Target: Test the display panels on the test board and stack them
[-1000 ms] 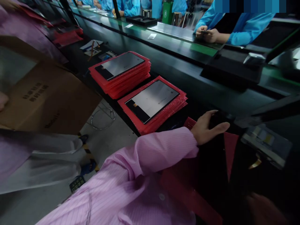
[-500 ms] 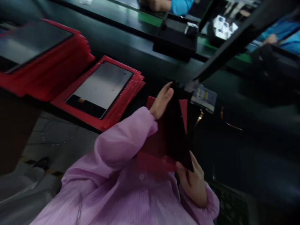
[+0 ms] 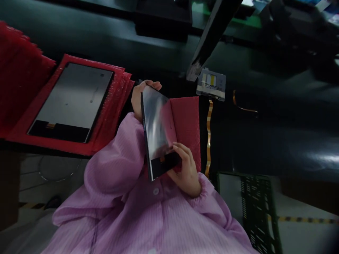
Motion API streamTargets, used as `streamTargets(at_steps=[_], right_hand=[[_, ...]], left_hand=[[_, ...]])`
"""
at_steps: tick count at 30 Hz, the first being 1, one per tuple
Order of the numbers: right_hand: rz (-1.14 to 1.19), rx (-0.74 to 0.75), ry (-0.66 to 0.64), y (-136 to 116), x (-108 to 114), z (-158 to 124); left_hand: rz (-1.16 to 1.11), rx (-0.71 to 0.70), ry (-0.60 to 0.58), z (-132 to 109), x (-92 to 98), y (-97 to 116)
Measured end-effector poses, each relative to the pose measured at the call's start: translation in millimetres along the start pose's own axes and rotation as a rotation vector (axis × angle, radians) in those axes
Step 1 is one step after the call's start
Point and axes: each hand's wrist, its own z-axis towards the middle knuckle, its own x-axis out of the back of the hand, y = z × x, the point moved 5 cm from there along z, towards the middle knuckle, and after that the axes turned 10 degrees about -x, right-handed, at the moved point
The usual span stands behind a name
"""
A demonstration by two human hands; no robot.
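A display panel (image 3: pixel 157 123) is held tilted in front of my chest, its silvery back showing, with a black strip along the lower end. My left hand (image 3: pixel 140 97) grips its upper left edge, some fingers hidden behind it. At the lower right edge my right hand (image 3: pixel 185 167) holds the panel, fingertips on the silvery face. Beneath and to the right of the panel lies a red sheet (image 3: pixel 186 130). Left of my hands, another panel (image 3: pixel 72 102) rests silver side up on a stack of red bubble sleeves (image 3: pixel 106 130).
Another red stack (image 3: pixel 19 74) stands at the far left. A grey device (image 3: pixel 212 84) with a golden ribbon cable (image 3: pixel 208 137) sits right of the red sheet, near a black arm (image 3: pixel 212 35). A black tray (image 3: pixel 163 17) is at the back.
The held panel has turned from its dark side to its silvery back. My head view has shifted, with the stacks now further left. Both hands still hold the panel.
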Motion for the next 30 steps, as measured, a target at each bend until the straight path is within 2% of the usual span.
streamTargets(at_steps=[4, 8, 10, 13, 15, 17, 19, 23, 26, 28, 30], right_hand=[[-0.02, 0.028, 0.019, -2.4, 1.5, -0.5], [-0.098, 0.15, 0.098, -10.1, 10.2, -2.1], [-0.163, 0.197, 0.187, -12.9, 18.4, -3.1], [-0.248, 0.234, 0.341, -12.6, 33.2, -6.2], [-0.296, 0.246, 0.443, -9.1, 43.0, -10.0], [-0.344, 0.248, 0.475, -3.5, 48.3, -13.8], [-0.396, 0.264, 0.401, 1.9, 46.0, -16.3], [-0.466, 0.302, 0.199, 6.3, 28.5, -19.5], [-0.492, 0.284, 0.076, 7.3, 13.0, -19.3], [-0.503, 0.252, 0.024, 9.4, 5.3, -19.4], [-0.503, 0.238, 0.032, 11.2, 2.5, -20.8]], left_hand=[[-0.008, -0.064, 0.024, -9.7, -6.3, 9.5], [-0.005, -0.108, 0.036, -16.2, -13.2, 13.5], [-0.002, -0.058, -0.034, -18.6, -19.6, 11.2], [-0.02, 0.103, -0.168, -22.5, -28.3, -0.1], [0.001, 0.215, -0.187, -24.1, -27.7, -12.0], [0.075, 0.294, -0.184, -24.3, -23.1, -24.3], [0.187, 0.288, -0.189, -22.2, -17.4, -31.6], [0.397, 0.149, -0.156, -17.0, -7.1, -29.9], [0.483, 0.148, -0.165, -18.2, -4.8, -29.8], [0.519, 0.166, -0.186, -20.4, -5.3, -31.4], [0.532, 0.153, -0.185, -22.3, -6.5, -31.2]])
